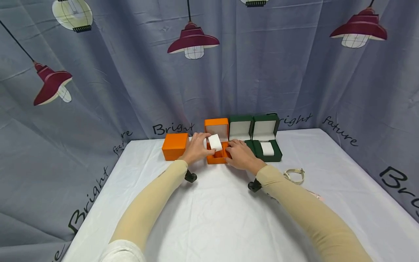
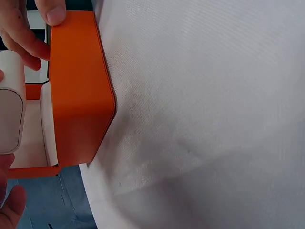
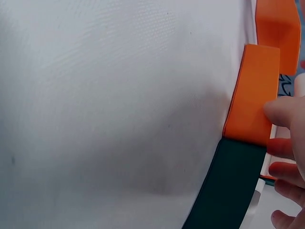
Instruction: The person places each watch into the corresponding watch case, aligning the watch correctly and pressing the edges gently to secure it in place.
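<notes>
A white watch cushion is pinched between the thumb and fingers of my left hand, tilted above the open orange watch box. The lid of that box stands up at the back, with a pale lining. My right hand grips the box at its front right corner. In the right wrist view its thumb lies on the orange front wall and the other fingers reach over the side. The left wrist view shows the cushion with its flat oval end towards the camera, and the pale interior beside it.
A closed orange box stands to the left. Two open green boxes stand to the right, one with a white cushion inside and the other partly behind my right hand. A cream strap watch lies near my right forearm on the white-covered table.
</notes>
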The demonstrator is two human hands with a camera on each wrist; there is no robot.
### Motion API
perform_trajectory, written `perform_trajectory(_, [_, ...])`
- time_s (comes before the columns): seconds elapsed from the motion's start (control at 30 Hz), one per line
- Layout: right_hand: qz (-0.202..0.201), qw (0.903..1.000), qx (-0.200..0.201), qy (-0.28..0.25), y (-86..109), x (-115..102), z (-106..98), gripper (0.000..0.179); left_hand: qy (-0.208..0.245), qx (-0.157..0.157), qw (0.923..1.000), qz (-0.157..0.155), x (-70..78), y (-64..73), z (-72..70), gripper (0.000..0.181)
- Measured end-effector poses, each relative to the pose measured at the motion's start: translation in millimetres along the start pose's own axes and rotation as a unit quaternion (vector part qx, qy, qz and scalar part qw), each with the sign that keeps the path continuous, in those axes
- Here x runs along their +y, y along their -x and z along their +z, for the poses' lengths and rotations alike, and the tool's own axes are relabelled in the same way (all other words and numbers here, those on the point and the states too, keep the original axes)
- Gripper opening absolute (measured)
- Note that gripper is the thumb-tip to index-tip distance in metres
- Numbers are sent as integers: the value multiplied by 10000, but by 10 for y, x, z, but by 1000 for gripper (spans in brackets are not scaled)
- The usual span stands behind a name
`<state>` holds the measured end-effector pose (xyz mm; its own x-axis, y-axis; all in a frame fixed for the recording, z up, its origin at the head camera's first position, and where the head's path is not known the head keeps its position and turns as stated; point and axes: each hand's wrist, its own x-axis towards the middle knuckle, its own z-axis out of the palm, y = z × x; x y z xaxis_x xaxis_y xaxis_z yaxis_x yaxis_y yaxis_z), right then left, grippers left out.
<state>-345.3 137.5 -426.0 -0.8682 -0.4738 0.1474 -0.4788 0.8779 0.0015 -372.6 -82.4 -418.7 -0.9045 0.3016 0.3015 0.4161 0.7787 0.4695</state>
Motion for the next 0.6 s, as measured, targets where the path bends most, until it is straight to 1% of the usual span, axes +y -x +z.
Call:
perform_trajectory(0.1, [15, 10000, 62, -25, 18, 19, 9, 49, 139, 34, 9999, 74, -17, 28, -3, 64])
perform_trajectory(0.23, [-56, 9995, 253, -161, 74, 44, -6, 48, 82, 39, 9998, 190, -28, 70, -10, 64])
perform_trajectory(0.43, [-249, 9978, 453, -404, 241, 100, -77, 42, -50, -70, 9995, 289, -15, 116, -32, 66])
perform_trajectory(0.6, [-320, 9962, 401, -701, 389, 148, -204, 38, -54, -124, 9994, 309, 6, 129, -76, 67])
